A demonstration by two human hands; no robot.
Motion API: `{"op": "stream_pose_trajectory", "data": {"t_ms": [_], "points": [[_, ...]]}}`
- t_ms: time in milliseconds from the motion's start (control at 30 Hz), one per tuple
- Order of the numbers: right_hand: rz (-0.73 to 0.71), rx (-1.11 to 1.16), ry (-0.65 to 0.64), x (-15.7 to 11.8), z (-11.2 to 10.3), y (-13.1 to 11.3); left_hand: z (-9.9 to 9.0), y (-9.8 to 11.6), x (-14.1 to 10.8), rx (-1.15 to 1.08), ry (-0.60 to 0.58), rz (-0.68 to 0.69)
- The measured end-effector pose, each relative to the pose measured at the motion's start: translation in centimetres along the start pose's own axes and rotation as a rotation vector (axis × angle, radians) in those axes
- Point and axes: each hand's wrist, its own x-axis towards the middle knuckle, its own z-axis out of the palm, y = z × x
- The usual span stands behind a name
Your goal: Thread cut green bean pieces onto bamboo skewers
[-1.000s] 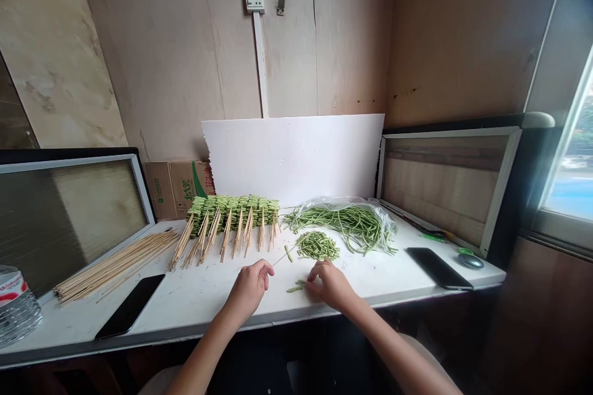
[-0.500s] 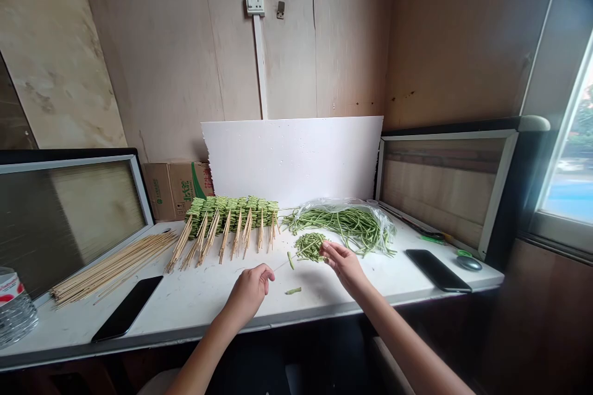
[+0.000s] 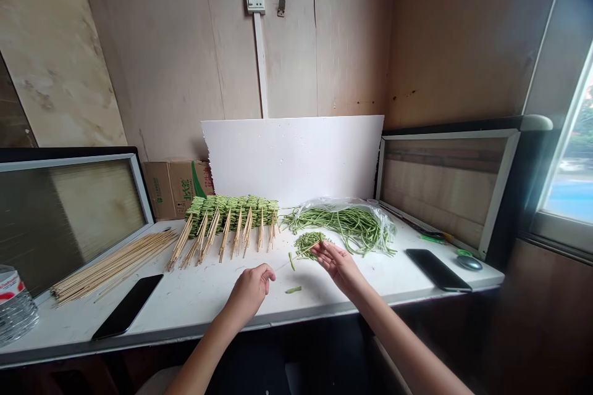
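Right hand [image 3: 340, 265] has its thumb and finger pinched close, and they seem to hold a short green bean bit [image 3: 306, 250]. It was low near the front of the tabletop [image 3: 208, 302]; now it is up by the small pile of cut beans [image 3: 308, 239], a little closer to the left hand [image 3: 252, 287]. I can't tell if its bean bit touches the stick [image 3: 282, 267].

Left hand is curled, with its fingers pinching one end of that thin stick. One bean piece [image 3: 291, 261] sits across the stick, so it looks like the stick has a start but is not full. Fewer loose bits lie in front now: one loose bean [image 3: 293, 290] is between the hands.

Both hands are near the front edge. The small pile is just behind the right hand, and the long beans [image 3: 340, 221] in a clear bag [image 3: 386, 225] are farther back. To the left, the full sticks [image 3: 234, 213] have their bare ends facing front. One phone [image 3: 128, 307] is well apart on the left, and another phone [image 3: 438, 270] is on the right.
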Motion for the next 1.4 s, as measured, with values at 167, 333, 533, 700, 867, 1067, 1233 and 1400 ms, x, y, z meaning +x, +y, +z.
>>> {"op": "stream_pose_trajectory", "data": {"t_ms": [167, 333, 533, 700, 867, 1067, 1233, 1400], "points": [[0.011, 0.028, 0.025, -0.1, 0.2, 0.0, 0.1, -0.2, 0.0, -0.006, 0.001, 0.012], [0.002, 0.023, 0.047, -0.2, 0.5, -0.2, 0.1, -0.3, 0.0, -0.004, 0.000, 0.013], [0.002, 0.037, 0.051, -0.3, 0.4, -0.3, 0.2, -0.5, 0.0, 0.006, -0.002, 0.015], [0.002, -0.038, 0.039, -0.2, 0.1, -0.4, 0.1, -0.6, 0.1, 0.043, 0.008, 0.024], [-0.023, -0.100, 0.025, -0.3, 0.1, -0.6, -0.2, -0.3, 0.0, 0.103, 0.009, 0.015], [-0.028, -0.130, 0.028, -0.4, 0.3, -0.6, -0.2, -0.5, 0.0, 0.142, 0.023, 0.020], [-0.046, -0.128, 0.044, -0.6, 0.5, -0.2, -0.2, -0.7, 0.2, 0.182, 0.054, 0.022], [-0.051, -0.114, 0.081, -1.1, 1.1, 0.7, -0.4, -0.9, 0.3, 0.290, 0.087, 0.006]]}}
